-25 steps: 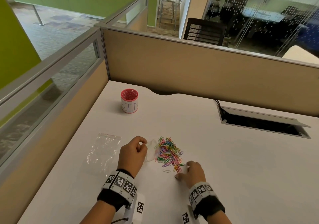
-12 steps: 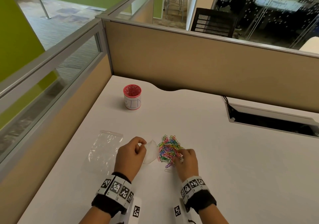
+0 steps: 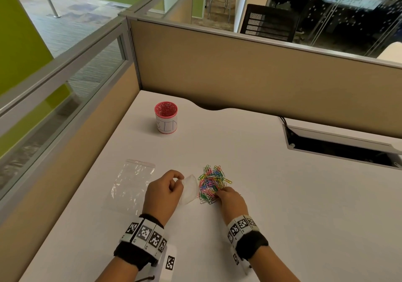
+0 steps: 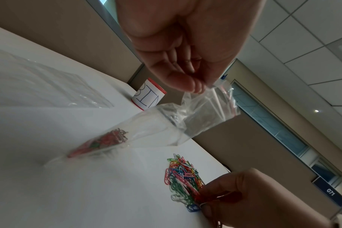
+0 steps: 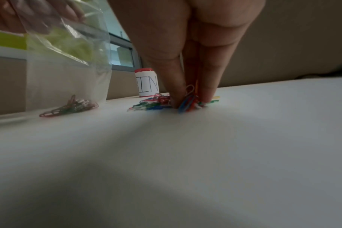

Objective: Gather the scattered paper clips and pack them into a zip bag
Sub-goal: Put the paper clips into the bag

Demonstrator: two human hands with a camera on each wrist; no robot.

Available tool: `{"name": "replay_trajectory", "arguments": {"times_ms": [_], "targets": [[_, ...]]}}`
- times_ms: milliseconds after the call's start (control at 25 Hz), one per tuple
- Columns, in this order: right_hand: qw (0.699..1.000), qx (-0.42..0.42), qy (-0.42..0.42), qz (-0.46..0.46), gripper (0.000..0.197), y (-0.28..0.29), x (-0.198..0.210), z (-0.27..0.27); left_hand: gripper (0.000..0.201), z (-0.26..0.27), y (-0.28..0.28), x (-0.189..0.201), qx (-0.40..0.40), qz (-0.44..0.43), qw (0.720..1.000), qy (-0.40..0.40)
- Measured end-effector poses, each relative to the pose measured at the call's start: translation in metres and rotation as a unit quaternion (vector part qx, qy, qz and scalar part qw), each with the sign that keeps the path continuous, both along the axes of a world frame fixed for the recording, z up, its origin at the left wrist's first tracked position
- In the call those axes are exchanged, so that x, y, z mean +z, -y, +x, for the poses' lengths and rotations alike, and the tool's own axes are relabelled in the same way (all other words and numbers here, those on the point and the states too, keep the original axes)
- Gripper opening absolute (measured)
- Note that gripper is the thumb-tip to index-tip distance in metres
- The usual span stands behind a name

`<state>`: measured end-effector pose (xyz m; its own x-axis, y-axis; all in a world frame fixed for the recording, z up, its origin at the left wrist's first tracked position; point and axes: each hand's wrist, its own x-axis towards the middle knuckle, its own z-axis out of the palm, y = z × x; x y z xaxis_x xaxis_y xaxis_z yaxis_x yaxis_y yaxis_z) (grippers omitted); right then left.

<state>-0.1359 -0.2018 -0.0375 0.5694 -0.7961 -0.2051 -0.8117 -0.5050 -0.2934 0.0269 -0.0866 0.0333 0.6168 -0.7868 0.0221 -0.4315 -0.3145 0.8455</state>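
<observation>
A heap of coloured paper clips [image 3: 212,184] [image 4: 182,175] lies on the white desk [image 3: 282,194]. My right hand [image 3: 219,192] [image 5: 189,98] is at the heap's near edge, thumb and fingers pinching several clips against the desk. Left of the heap my left hand [image 3: 177,179] [image 4: 197,89] pinches the rim of a small clear zip bag [image 3: 190,191] [image 4: 166,128] [image 5: 66,64]. The bag's bottom rests on the desk and holds several clips [image 4: 105,141] [image 5: 68,106].
A second clear zip bag [image 3: 132,184] lies flat to the left. A red-rimmed cup labelled BIN [image 3: 166,117] stands further back. A cable slot [image 3: 339,147] opens in the desk at the right. Partition walls [image 3: 239,71] close the back and left.
My right hand slid left and forward from the desk's bare part into the heap and closed its fingers on clips. The heap is tighter. The left hand kept hold of the bag.
</observation>
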Motion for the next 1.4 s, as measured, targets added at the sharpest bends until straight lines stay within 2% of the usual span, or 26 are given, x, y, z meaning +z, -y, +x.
{"name": "replay_trajectory", "arguments": {"times_ms": [160,280,360,440,600,680,760,840,880,920,1040,1080,1160,1240,1400], "targets": [[1.0,-0.003,-0.004,-0.013,0.023,0.007,0.008,0.0,0.018,-0.004,-0.001,0.001,-0.008,-0.002,1.0,0.001],[0.994,-0.077,0.081,0.002,0.022,0.011,0.025,-0.006,0.016,-0.008,-0.002,0.003,-0.015,-0.002,1.0,0.007],[0.975,-0.151,0.159,0.04,0.018,0.014,0.038,-0.013,0.015,-0.01,-0.002,0.004,-0.019,0.001,1.0,0.009],[0.941,-0.213,0.237,0.111,0.017,0.015,0.05,-0.02,0.014,-0.012,-0.002,0.006,-0.023,0.004,1.0,0.012],[0.82,-0.283,0.405,0.289,0.017,0.01,0.087,-0.027,0.013,-0.015,0.002,0.013,-0.032,0.012,0.999,0.021],[0.787,-0.265,0.45,0.329,0.013,0.004,0.109,-0.026,0.012,-0.015,0.005,0.015,-0.035,0.016,0.999,0.017],[0.772,-0.232,0.472,0.357,0.013,-0.005,0.126,-0.021,0.012,-0.015,0.007,0.017,-0.035,0.015,0.999,0.004],[0.772,-0.202,0.475,0.372,0.014,-0.016,0.133,-0.014,0.012,-0.015,0.009,0.019,-0.032,0.015,0.999,-0.018],[0.78,-0.191,0.468,0.369,0.014,-0.021,0.135,-0.01,0.012,-0.016,0.009,0.021,-0.032,0.017,0.999,-0.028],[0.803,-0.177,0.451,0.348,0.013,-0.026,0.135,-0.005,0.012,-0.016,0.009,0.023,-0.032,0.018,0.999,-0.036],[0.936,-0.091,0.299,0.161,0.013,-0.035,0.133,0.008,0.012,-0.018,0.007,0.026,-0.038,0.01,0.998,-0.046],[0.959,-0.06,0.255,0.11,0.014,-0.038,0.135,0.013,0.011,-0.019,0.007,0.027,-0.04,0.008,0.998,-0.048],[0.97,-0.032,0.227,0.084,0.016,-0.043,0.138,0.022,0.011,-0.021,0.006,0.027,-0.041,0.004,0.997,-0.058],[0.966,-0.036,0.241,0.087,0.02,-0.045,0.141,0.027,0.012,-0.022,0.005,0.028,-0.037,-0.001,0.997,-0.069],[0.931,-0.113,0.331,0.101,0.022,-0.034,0.141,0.021,0.012,-0.017,0.004,0.028,-0.019,-0.005,0.998,-0.066]]}}
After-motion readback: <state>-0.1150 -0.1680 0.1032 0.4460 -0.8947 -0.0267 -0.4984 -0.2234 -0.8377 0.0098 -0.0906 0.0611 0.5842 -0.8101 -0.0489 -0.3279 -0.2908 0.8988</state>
